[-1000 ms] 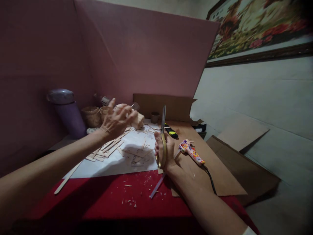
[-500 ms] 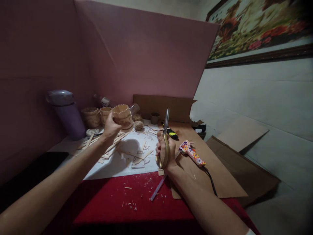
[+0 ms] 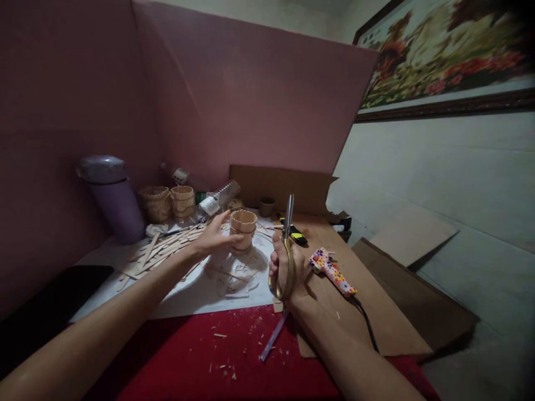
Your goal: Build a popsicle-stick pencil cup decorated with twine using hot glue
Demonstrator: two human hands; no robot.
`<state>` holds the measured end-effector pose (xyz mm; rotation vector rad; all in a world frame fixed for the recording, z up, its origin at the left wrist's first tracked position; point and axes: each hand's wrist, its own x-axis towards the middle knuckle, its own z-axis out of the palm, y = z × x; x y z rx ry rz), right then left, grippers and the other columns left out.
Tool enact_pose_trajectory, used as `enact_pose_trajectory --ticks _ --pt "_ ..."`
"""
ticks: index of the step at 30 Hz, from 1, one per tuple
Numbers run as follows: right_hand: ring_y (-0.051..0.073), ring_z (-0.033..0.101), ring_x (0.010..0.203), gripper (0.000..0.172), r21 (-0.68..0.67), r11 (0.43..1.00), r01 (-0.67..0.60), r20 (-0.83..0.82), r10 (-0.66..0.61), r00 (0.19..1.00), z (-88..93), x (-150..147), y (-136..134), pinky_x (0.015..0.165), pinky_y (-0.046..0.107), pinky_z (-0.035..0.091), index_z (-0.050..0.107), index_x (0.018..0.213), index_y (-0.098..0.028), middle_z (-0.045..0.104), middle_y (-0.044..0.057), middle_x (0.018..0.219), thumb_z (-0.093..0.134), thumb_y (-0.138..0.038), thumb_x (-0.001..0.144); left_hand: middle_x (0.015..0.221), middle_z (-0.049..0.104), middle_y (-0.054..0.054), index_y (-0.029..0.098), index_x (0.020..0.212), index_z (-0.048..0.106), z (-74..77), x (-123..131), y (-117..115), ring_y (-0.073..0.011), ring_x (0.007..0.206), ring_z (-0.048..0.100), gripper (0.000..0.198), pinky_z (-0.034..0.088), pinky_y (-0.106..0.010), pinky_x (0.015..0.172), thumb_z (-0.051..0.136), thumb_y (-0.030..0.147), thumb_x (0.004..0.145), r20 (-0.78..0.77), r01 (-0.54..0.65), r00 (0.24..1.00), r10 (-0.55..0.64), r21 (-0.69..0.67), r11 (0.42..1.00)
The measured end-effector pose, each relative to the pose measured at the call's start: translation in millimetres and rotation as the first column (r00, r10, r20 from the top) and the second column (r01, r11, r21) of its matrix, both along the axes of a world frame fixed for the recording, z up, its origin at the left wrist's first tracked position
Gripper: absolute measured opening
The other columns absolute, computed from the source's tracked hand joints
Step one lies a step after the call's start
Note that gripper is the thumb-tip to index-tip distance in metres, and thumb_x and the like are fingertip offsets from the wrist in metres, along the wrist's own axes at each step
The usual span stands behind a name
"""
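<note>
My left hand reaches across the white sheet and grips a small round basket made of craft sticks, held just above the sheet. My right hand is closed round the gold handles of a pair of scissors, blades pointing up and closed. Loose flat craft sticks and offcuts lie scattered on the sheet under my left arm.
A flower-patterned glue gun with a black cord lies on brown cardboard to the right. Two more stick baskets, a purple flask, a plastic bottle and a yellow-black cutter stand at the back. A glue stick lies on red cloth.
My left hand took a stick basket from the back row and brought it right and down over the white sheet. My right hand with the scissors stayed nearly still.
</note>
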<state>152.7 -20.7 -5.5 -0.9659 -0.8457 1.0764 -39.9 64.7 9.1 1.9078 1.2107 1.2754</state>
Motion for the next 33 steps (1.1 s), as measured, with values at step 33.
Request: enact_pose_trajectory --ticks 33 --pt "0.006 0.035 0.035 0.050 0.010 1.000 -0.007 0.106 0.006 0.994 -6.2 -3 -1 0.031 0.015 0.032 0.055 0.093 -0.023 0.042 -0.012 0.049 0.075 -0.063 0.072 0.078 0.071 -0.019 0.016 0.064 0.069 -3.6 -1 64 -0.0338 0.096 0.062 0.014 0.044 -0.042 0.083 0.060 0.011 0.072 -0.681 -0.190 0.685 0.261 0.179 0.965"
